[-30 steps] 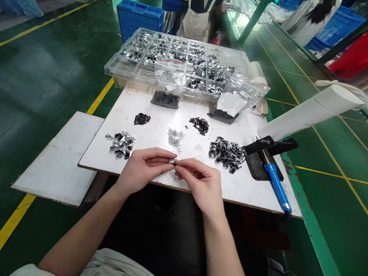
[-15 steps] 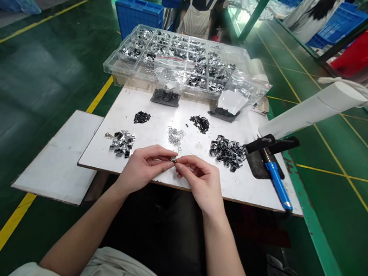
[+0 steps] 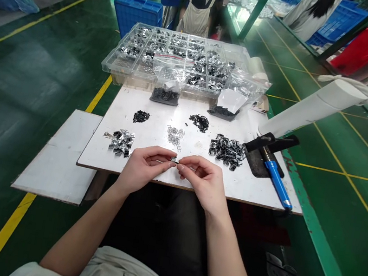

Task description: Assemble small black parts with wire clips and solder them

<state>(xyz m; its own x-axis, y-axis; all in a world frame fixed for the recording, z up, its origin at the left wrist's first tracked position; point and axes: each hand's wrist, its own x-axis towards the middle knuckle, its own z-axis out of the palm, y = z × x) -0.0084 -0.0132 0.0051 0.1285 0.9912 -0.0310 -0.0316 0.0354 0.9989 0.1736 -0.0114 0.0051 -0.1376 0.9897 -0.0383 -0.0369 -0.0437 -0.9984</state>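
Near the front edge of the white board (image 3: 161,106), my left hand (image 3: 144,166) pinches a small metallic part (image 3: 173,159). My right hand (image 3: 202,179) is closed in a pinch at the same part, its fingertips on a tiny dark piece too small to make out. Beyond the hands lies a pile of thin silvery bits (image 3: 174,135). Shiny dark clips (image 3: 121,142) are heaped left of my left hand, and black-and-silver pieces (image 3: 227,152) right of my right hand. Two small black piles (image 3: 141,117) (image 3: 199,122) sit farther back.
A clear compartment box (image 3: 111,67) full of small parts stands at the back, with two plastic bags (image 3: 165,95) (image 3: 224,111) before it. A blue-handled tool (image 3: 277,184) and a white tube (image 3: 316,108) are at right. A person (image 3: 201,4) is beyond.
My right fingertips have shifted slightly right, and a little more of the metallic part shows between the hands. The whole view has moved very slightly.
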